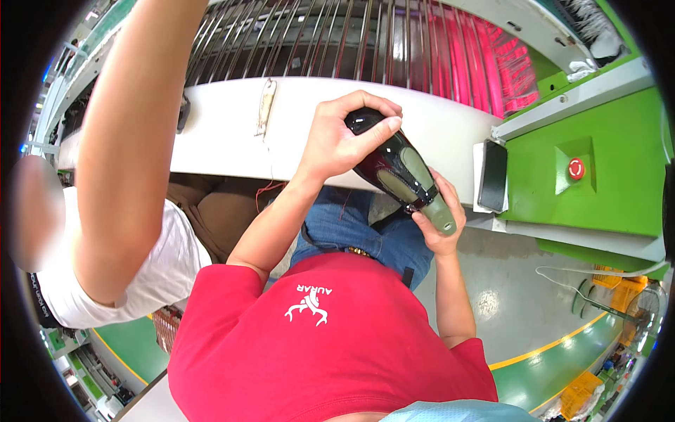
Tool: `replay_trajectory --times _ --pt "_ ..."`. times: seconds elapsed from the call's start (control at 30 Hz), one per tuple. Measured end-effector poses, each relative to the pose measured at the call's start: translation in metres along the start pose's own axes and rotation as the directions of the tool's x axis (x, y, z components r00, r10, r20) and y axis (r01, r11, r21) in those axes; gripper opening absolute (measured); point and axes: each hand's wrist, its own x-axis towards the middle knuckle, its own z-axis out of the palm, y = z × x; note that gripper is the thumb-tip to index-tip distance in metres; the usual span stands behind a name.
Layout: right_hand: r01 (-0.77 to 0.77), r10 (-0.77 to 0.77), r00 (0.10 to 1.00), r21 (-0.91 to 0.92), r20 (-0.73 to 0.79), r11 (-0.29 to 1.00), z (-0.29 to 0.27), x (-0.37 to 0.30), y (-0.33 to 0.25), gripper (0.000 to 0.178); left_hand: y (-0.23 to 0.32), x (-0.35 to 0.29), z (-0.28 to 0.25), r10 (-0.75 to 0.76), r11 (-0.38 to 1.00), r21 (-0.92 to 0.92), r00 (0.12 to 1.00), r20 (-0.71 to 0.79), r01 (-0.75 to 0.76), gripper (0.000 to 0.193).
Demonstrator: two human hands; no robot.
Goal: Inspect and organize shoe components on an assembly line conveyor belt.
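Note:
A glossy black patent shoe [370, 166] with a strap sits on a green shoe last [442, 217], tilted over the near edge of the white ledge. My left hand [348, 137] is closed over the toe, with the thumb and fingers curled around it. At the heel end my right hand [448, 225] grips the last, its thumb on the near side and its fingers behind. Part of the toe is hidden by my left hand. A hole shows in the last's free end.
The white ledge [218, 137] runs in front of me, carrying a small wrapped tool with thread [266, 107]. Beyond it lie metal rods [330, 39], lit pink at right. A phone [493, 176] rests beside the green panel with a red button [576, 168]. A co-worker's arm [130, 148] reaches across at left.

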Motion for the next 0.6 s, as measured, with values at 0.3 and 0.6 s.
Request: replay_trajectory --times 0.3,0.6 --pt "-0.280 0.475 0.872 0.676 -0.118 0.681 0.015 -0.018 -0.016 0.055 0.031 0.033 0.003 0.213 0.976 0.009 0.967 0.138 -0.217 0.035" --pt "-0.021 0.370 0.866 0.717 -0.335 0.697 0.013 0.091 -0.059 0.060 0.047 0.060 -0.036 0.244 0.778 -0.559 0.958 -0.154 -0.288 0.074"
